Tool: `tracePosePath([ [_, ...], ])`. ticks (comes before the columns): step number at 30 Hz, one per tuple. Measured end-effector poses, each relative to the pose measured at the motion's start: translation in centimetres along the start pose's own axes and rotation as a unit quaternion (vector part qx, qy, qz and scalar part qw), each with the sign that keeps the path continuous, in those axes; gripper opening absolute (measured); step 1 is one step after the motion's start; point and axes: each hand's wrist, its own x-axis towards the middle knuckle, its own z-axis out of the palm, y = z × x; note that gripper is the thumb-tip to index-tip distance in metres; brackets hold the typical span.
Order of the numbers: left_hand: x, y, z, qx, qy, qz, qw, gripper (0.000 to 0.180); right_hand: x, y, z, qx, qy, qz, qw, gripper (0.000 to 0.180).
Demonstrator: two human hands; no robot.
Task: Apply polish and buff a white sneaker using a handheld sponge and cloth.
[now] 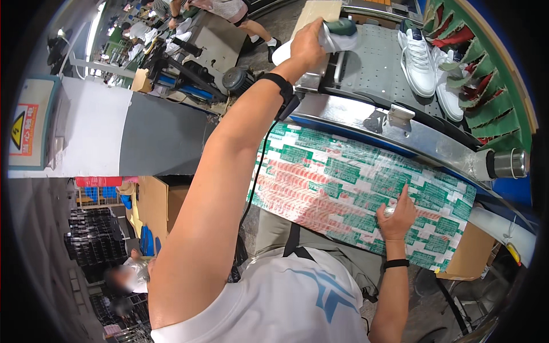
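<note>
My left hand [309,44] reaches far forward and is closed around a white sneaker [341,41] with a dark green part at one end. The sneaker is over the left end of a grey perforated conveyor [374,60]. My right hand [398,217] rests on a board covered in green, white and red printed tape [354,177]. Its index finger points forward and its thumb is spread. A small pale, shiny spot shows between thumb and fingers; I cannot tell what it is. Two more white sneakers, one whole in view [417,60] and one beside it [449,86], are on the conveyor's right part.
A metal rail [394,123] runs between the board and the conveyor. Green flaps [494,106] hang at the machine opening on the right. A black cable [256,171] dangles by my left arm. Cartons [151,206] stand at left; other people work in the background.
</note>
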Motion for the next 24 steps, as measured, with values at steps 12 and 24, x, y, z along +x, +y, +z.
tracePosePath([
  [12,7.5,24.7,16.7,-0.327,-0.400,-0.203,0.832,0.127,-0.6,0.6,-0.4,-0.008,-0.013,0.018,1.000,0.096],
  [24,8.1,22.5,20.4,-0.327,-0.123,-0.381,0.856,0.066,0.3,0.2,-0.3,0.013,-0.013,0.004,1.000,0.095],
])
